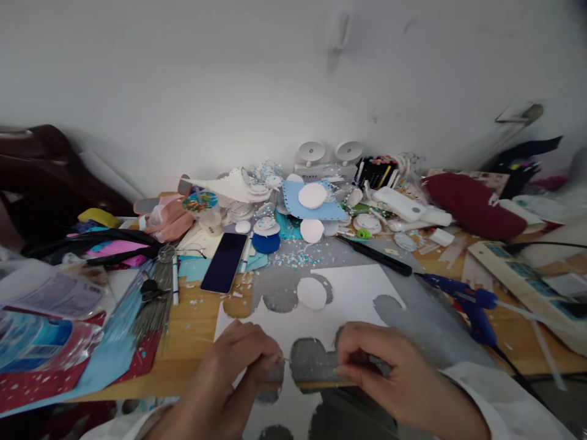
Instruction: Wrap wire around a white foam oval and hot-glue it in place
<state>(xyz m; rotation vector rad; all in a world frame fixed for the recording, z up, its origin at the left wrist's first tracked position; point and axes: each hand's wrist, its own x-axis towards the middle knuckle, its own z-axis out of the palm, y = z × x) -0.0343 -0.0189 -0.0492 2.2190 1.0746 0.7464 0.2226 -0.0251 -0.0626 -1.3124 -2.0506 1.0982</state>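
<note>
Left hand (250,357): thumb and fingers together, seemingly clamped on a thin strand (312,364).
Right hand (378,363): fingertip and thumb pinched, apparently on the strand's other end.
Strand: near side, between the 2 hands, above the cut white sheet (358,284); too fine to identify.
Handling: probably very light, easily bent; best pinched near both ends.
White disc (312,293): farther off, on the sheet; likely light, best lifted by its rim.

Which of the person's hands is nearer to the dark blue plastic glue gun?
Right. The right hand is to the left of the glue gun and lower in view; the left hand is much farther left, also lower.
</note>
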